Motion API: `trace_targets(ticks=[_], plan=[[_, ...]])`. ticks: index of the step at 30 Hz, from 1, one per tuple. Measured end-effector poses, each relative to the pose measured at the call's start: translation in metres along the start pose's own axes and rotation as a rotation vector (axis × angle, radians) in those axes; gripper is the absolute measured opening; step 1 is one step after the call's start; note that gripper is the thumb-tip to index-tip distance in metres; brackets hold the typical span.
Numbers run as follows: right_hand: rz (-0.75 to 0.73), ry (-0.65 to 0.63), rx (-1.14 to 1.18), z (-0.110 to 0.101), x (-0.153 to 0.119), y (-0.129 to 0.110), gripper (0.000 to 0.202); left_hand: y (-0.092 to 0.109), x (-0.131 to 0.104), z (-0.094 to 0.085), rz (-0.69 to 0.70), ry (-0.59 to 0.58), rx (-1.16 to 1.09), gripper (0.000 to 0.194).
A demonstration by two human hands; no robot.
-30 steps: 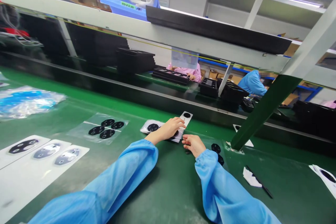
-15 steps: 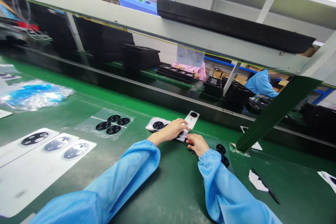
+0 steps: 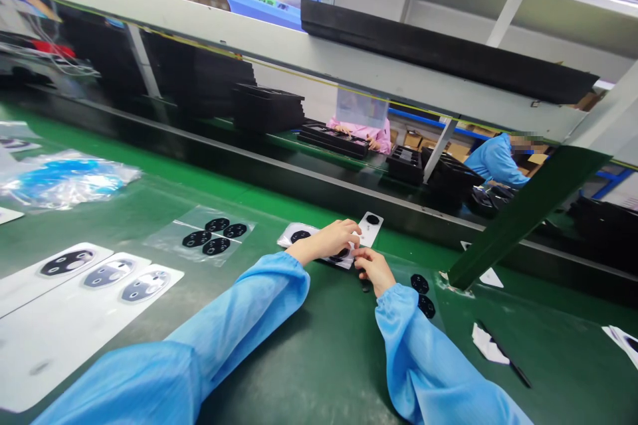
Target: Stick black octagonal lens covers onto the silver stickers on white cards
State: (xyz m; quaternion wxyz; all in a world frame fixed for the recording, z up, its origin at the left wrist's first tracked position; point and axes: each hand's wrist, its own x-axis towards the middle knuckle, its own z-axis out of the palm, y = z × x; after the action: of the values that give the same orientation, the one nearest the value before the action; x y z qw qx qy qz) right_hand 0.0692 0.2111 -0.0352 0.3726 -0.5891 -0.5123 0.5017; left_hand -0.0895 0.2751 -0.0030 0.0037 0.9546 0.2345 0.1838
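At the far left, a crinkled plastic bundle [image 3: 74, 179], glossy and clear with bright blue inside, lay on the smooth green table [image 3: 319, 358]. Nearer, white panels [image 3: 64, 325] with rounded corners lay flat, each bearing a round patch at its far end, one black and two silvery grey. To their right, a thin transparent film [image 3: 187, 234] carried four flat black discs [image 3: 216, 247] in a cluster, pierced with small holes.

Near the middle sat the white pieces [image 3: 286, 239], low and smooth-edged, with black discs showing on them. The left hand [image 3: 333, 239] arched over them, its fingers loosely bent and partly spread; whether they gripped anything could not be told. Just beyond it lay a narrow white card [image 3: 367, 234] with one black circle. The right hand [image 3: 373, 270] was at the right end of the white pieces, thumb and forefinger close together; a grip there was too small to make out.

Farther right, two black scalloped discs [image 3: 423, 295] lay near the blue sleeve, then a slanted green post [image 3: 523, 219], and nearer, a slim black stick [image 3: 518, 372] beside a creased white scrap [image 3: 488, 345].
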Motion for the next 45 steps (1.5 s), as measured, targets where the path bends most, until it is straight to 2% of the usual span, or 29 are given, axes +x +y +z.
trace_targets(ticks=[8,15,19,22,24,26,29,34,39,42,45], plan=[[-0.268,0.142,-0.215,0.004,0.008,0.006,0.019,-0.006,0.005,-0.001,0.067,-0.034,-0.049,0.028],[-0.500,0.198,-0.279,0.002,0.005,-0.001,0.017,-0.024,0.009,-0.007,0.125,-0.039,-0.054,0.029],[-0.584,0.191,-0.311,0.002,0.009,-0.007,0.017,-0.027,0.014,-0.025,0.156,-0.028,-0.013,0.028],[-0.636,0.189,-0.341,0.002,0.012,-0.012,0.018,-0.021,0.013,-0.043,0.167,-0.013,0.026,0.025],[-0.671,0.188,-0.369,0.002,0.014,-0.019,0.017,-0.014,0.010,-0.056,0.168,-0.001,0.054,0.016],[-0.713,0.185,-0.407,0.002,0.013,-0.029,0.016,-0.008,0.006,-0.070,0.166,0.010,0.081,0.008],[-0.799,0.167,-0.476,0.002,0.010,-0.050,0.009,-0.003,-0.001,-0.089,0.158,0.019,0.118,0.020],[-0.938,0.100,-0.560,0.002,0.006,-0.082,0.003,-0.001,-0.009,-0.108,0.129,0.022,0.165,0.019],[-0.970,0.073,-0.591,0.005,0.011,-0.088,0.010,-0.006,-0.013,-0.102,0.053,0.057,0.162,0.012],[-0.963,0.080,-0.586,0.006,0.013,-0.081,0.011,-0.008,-0.014,-0.088,-0.010,0.106,0.121,0.024],[-0.944,0.093,-0.568,0.004,0.014,-0.072,0.017,-0.006,-0.017,-0.071,-0.086,0.190,0.049,0.028]])
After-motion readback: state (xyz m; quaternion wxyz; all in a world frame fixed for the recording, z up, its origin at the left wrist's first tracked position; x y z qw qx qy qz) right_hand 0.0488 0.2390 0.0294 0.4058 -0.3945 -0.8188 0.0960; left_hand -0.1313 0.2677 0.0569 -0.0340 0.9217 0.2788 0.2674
